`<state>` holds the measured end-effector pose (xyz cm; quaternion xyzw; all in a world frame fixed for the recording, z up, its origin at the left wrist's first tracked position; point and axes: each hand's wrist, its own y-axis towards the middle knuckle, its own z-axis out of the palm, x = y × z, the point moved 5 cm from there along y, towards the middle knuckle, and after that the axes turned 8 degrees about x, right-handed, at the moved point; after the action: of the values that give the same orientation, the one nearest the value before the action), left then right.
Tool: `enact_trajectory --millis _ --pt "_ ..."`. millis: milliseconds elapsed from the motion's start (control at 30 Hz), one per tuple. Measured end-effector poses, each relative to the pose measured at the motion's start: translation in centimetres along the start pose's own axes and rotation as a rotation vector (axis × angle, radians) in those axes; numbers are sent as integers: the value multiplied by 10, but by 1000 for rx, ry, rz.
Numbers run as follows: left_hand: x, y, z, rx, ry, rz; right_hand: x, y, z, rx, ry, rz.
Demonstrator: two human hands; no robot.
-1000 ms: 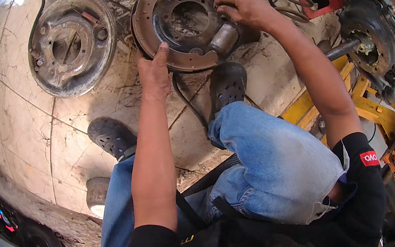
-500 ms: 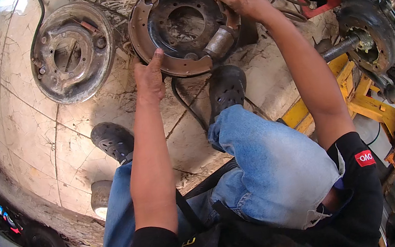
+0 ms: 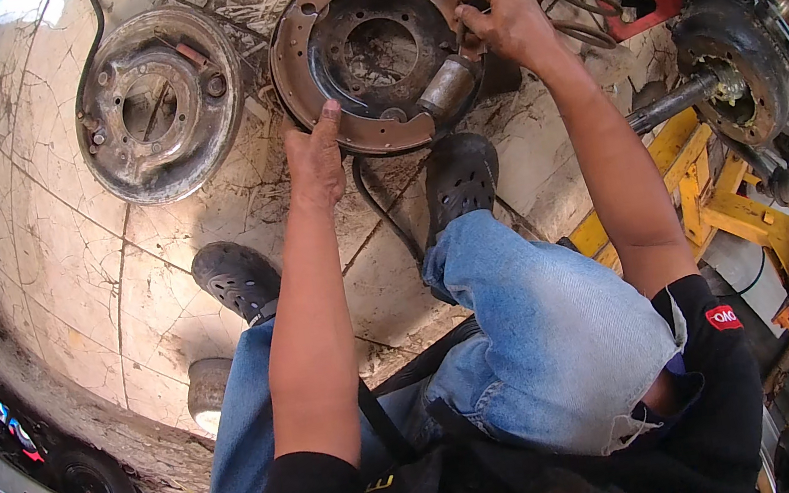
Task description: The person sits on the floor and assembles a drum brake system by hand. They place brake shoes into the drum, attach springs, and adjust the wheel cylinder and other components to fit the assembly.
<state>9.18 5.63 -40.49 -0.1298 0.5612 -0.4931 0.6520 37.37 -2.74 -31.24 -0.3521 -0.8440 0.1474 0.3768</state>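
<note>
At top centre the rusty brake backing plate (image 3: 367, 54) lies on the cracked floor (image 3: 61, 243), the left hand (image 3: 316, 157) pressing its lower rim, the right hand (image 3: 509, 23) pinching something small at its right edge, so work looks unfinished.

L hand (image 3: 317, 161) flat on rusty backing plate (image 3: 334, 104) rim; R hand (image 3: 507, 24) grips far edge
</note>
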Motion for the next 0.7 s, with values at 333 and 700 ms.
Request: enact_trajectory --millis 333,700 --pt "22 -7 -5 49 -71 105 18 -17 4 -64 169 -118" --pt "44 -21 -4 -90 -302 169 -38 -27 69 -333 624 168"
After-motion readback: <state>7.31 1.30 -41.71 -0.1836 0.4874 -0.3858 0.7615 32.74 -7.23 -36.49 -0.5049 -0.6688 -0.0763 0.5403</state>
